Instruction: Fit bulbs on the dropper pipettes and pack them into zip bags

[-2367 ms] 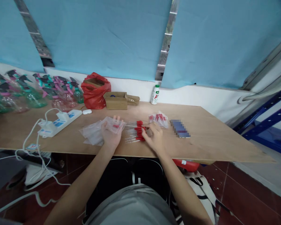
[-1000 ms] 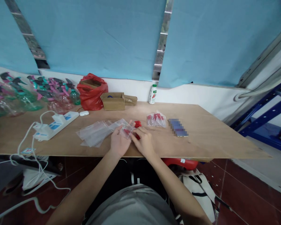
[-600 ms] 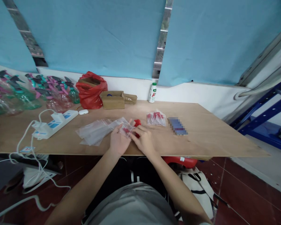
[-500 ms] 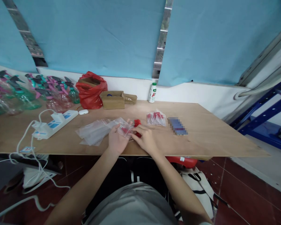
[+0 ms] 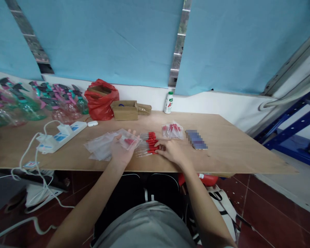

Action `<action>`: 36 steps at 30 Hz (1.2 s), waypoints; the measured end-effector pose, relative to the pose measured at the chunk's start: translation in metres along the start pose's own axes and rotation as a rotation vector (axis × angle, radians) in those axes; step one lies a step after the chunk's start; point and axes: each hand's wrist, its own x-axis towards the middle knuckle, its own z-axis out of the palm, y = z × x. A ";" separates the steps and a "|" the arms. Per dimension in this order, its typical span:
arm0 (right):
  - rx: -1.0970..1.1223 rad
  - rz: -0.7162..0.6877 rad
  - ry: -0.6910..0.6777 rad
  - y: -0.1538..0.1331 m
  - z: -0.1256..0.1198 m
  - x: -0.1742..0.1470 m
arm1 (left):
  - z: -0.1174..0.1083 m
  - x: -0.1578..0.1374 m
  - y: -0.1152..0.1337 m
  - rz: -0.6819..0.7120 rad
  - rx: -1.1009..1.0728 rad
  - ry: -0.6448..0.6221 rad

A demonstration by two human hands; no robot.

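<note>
My left hand [image 5: 121, 150] is palm up and closed on a clear plastic bag [image 5: 130, 139], thumb over it; a red-handled piece shows inside. Right of the bag, a row of small red-handled screwdrivers [image 5: 150, 141] lies on the table, their thin metal shafts pointing left. With fingertips pinched, my right hand [image 5: 169, 150] is on the red handle of a screwdriver [image 5: 155, 148] at the near end of the row. More flat clear bags [image 5: 98, 148] lie spread under and left of my left hand.
A filled bag of red pieces [image 5: 172, 130] and a phone [image 5: 196, 139] lie to the right. Behind stand a red plastic bag [image 5: 102, 103], a cardboard box [image 5: 125, 111] and a white bottle [image 5: 168, 102]. A power strip [image 5: 62, 137] and several spray bottles [image 5: 28, 106] are on the left.
My hands have moved apart. My left hand has shifted left with the bag; my right hand has left the bag and moved right onto the screwdriver handles.
</note>
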 end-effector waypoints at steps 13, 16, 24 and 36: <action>0.138 -0.019 0.156 -0.001 -0.001 0.002 | -0.003 0.004 0.003 0.052 -0.032 -0.019; 0.247 -0.021 0.265 -0.007 -0.004 0.000 | -0.003 0.005 0.005 0.076 -0.029 -0.007; 0.314 -0.035 0.302 -0.022 0.000 -0.001 | -0.002 0.007 0.006 0.115 -0.023 -0.005; 0.310 -0.085 0.298 -0.050 0.048 0.013 | 0.004 -0.008 -0.015 0.035 0.031 0.023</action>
